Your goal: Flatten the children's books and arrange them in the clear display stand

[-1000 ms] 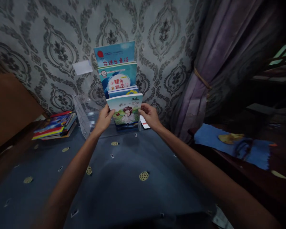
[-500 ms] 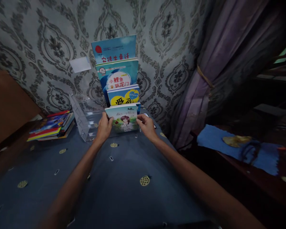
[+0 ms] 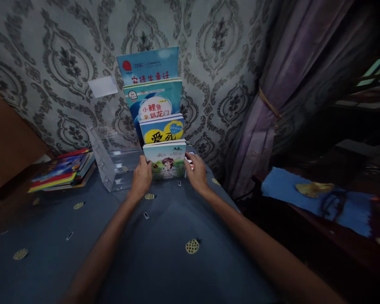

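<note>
A small picture book with a green cover and a cartoon child stands upright at the front of a clear tiered rack. My left hand grips its left edge, fingers behind it and out of sight. At the right edge is my right hand, fingers curled against the side of the book. Behind rise a blue-and-yellow book, a teal book with a round white title patch and a taller blue book, each on a higher tier.
A pile of colourful books lies left of the rack on a dark blue pineapple-print cloth. Behind the right hand a phone-like object partly shows. A tied purple curtain hangs at right, beside a blue cloth on a dark surface.
The front picture book has shifted slightly right against the books behind and sits straighter. Both hands have moved with it. The whole view has shifted a little.
</note>
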The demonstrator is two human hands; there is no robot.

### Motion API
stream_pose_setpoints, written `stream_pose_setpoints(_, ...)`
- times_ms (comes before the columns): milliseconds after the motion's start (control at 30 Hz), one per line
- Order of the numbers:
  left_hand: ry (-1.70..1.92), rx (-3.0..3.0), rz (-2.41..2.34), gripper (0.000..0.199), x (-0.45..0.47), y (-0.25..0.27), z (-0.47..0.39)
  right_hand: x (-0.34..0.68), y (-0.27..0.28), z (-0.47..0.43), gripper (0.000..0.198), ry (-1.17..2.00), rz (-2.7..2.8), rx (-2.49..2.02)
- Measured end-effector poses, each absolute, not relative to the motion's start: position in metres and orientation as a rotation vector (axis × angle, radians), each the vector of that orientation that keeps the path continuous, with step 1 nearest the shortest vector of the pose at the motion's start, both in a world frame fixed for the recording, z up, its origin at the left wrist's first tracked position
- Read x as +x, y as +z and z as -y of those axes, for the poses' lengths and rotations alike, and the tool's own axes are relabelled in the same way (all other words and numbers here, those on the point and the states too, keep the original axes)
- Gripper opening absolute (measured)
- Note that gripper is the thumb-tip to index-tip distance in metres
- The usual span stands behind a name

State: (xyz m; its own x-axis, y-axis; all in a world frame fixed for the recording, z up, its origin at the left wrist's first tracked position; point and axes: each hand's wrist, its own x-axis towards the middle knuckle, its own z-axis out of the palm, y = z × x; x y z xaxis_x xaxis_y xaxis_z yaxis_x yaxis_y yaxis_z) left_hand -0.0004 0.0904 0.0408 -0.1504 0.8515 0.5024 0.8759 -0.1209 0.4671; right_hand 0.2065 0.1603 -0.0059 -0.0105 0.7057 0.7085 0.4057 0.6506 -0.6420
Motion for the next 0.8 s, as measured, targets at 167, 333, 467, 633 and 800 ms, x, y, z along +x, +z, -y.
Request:
stream_pose_setpoints(167,-1.092,-1.970,2.185,0.011,0.007,0.038,-0.090,0.206,-0.002,-0.159,0.034,0.314,1.637,-0.923)
stream_pose_setpoints(333,-1.089,-1.974,2.183,0.019,0.011,0.033,-0.091,0.207,0.001,-0.155,0.030,0.378,1.621,-0.883)
stream_pose_setpoints(467,-1.191,-1.978,2.130,0.019,0.010,0.028,-0.093,0.207,0.001,-0.157,0.026,0.476,1.578,-0.879)
stream_pose_setpoints(633,-1.348,-1.976,2.067,0.012,0.006,0.021,-0.095,0.207,0.001,-0.162,0.027,0.504,1.561,-0.887)
stream_pose_setpoints(800,-1.301,-1.982,2.069,0.010,0.007,0.023,-0.093,0.207,0.000,-0.165,0.028,0.498,1.580,-0.888)
